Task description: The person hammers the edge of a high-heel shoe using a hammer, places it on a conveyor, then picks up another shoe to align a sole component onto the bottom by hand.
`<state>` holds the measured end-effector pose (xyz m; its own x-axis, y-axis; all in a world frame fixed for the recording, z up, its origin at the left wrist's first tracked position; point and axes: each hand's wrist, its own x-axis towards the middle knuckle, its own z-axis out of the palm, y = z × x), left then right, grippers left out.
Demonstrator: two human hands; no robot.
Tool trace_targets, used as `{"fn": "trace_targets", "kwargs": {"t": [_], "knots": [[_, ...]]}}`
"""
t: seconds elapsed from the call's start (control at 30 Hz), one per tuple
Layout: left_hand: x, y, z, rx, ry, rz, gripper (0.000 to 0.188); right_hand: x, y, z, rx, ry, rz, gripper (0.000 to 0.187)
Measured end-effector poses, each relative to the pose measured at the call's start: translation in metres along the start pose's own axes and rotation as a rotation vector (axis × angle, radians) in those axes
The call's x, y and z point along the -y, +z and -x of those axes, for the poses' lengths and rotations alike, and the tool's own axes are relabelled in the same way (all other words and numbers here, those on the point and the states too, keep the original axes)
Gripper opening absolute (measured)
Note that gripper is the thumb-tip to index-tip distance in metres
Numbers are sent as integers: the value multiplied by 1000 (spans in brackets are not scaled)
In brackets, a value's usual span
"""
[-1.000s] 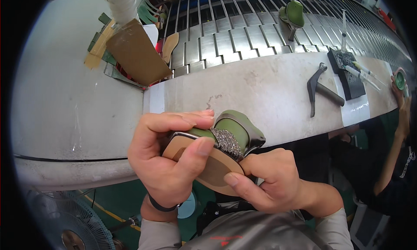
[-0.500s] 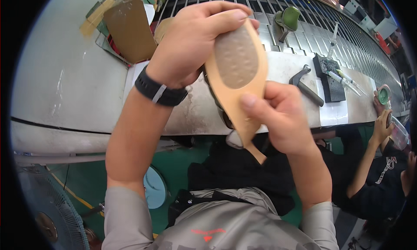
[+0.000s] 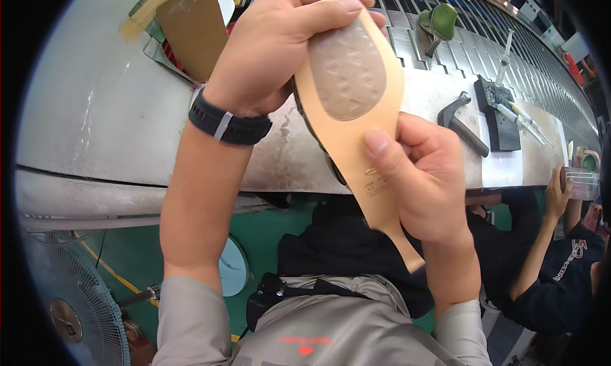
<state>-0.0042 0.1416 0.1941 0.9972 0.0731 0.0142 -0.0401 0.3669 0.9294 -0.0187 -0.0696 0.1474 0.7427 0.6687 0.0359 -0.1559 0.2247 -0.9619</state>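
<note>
Up in front of me I hold a tan shoe sole [image 3: 356, 140], its grey, translucent, textured forefoot patch [image 3: 348, 73] turned toward me. My left hand [image 3: 286, 38] grips the toe end, the thumb lying over its upper edge and the fingers behind. Lower down, my right hand [image 3: 423, 175] pinches the narrower middle, thumb on the face and fingers curled at the side and behind. The sole's thin heel tongue [image 3: 407, 248] hangs free below that hand. A dark edge shows behind the sole's left side; what it belongs to is hidden.
On the bench [image 3: 267, 169] right of me lie a hammer [image 3: 463, 124] and a black block [image 3: 499, 115] holding syringes [image 3: 506, 57]. A green shoe [image 3: 440, 26] stands on the metal rollers. Brown cardboard [image 3: 194, 32] is at far left, a fan [image 3: 73, 302] below. A co-worker's hand [image 3: 558, 194] holds a clear container [image 3: 582, 183].
The sole's heel end has swung to the right and down with my right hand. My left hand keeps its grip on the toe. The co-worker's clear container has moved up.
</note>
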Motion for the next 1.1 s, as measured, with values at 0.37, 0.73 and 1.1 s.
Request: {"fn": "trace_targets", "kwargs": {"t": [0.37, 0.73, 1.1], "knots": [[12, -60, 13, 104, 145, -1, 45, -26, 16, -13, -63, -161, 349, 28], [20, -66, 23, 57, 224, 80, 42, -30, 19, -17, -38, -192, 353, 28], [18, -58, 13, 115, 226, 75, 42, -32, 13, -14, -52, -86, 131, 24]]}}
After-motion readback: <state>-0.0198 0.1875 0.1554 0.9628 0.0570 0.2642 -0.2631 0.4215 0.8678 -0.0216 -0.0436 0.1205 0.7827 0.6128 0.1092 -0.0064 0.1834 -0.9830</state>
